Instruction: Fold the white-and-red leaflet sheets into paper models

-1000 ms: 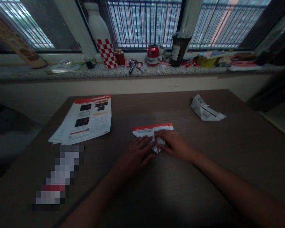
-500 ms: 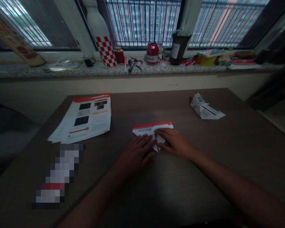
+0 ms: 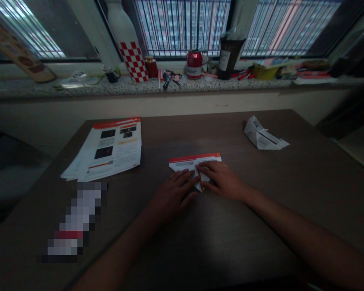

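Folded paper (image 3: 185,163) on table (image 3: 172,135), left fingers (image 3: 189,184), right fingers (image 3: 208,165) slightly spread atop it

White, red-edged folded paper (image 3: 185,163) appears matt; brown wood-grained tabletop (image 3: 224,238), smooth; red cylindrical can (image 3: 194,60), glossy, probably metal.

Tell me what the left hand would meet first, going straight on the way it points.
Most likely the right hand: its fingers lie just ahead of the left hand, over the folded paper that both seem to touch. The exact gap is hard to judge.
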### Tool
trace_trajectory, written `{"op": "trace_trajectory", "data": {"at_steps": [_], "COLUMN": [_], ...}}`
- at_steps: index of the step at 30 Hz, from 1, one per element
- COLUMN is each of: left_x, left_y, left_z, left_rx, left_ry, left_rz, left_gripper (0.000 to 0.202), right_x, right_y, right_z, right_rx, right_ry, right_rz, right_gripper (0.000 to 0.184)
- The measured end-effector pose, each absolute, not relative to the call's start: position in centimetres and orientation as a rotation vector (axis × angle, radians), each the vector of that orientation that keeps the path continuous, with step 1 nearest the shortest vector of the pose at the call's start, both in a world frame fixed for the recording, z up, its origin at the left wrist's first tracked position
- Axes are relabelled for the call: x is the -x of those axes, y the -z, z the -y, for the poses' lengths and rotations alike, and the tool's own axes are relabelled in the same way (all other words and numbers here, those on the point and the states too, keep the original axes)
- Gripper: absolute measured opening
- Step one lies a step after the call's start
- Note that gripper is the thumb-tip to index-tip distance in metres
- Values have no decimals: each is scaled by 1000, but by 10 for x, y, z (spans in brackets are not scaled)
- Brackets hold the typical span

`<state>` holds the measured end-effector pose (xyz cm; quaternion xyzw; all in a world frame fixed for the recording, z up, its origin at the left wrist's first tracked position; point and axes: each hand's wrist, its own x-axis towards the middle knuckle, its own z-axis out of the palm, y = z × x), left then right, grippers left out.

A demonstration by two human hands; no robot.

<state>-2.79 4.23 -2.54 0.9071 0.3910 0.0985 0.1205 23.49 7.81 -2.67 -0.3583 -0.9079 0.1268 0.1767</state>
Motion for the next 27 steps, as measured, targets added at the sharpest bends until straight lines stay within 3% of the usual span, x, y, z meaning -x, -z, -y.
{"op": "trace_trajectory", "data": {"at_steps": [27], "left_x": [34], "left_y": [26], "left_z": [-42], "left_rx": [-2622], "left_ry": [-307], "left_rz": [-1088], "left_gripper": [50], "right_x": [-232], "right_y": [28], "right_z": [-76], "right_rx": [1054], "right_ry": [-334], "right_rz": [2576], "right_gripper": [66]}}
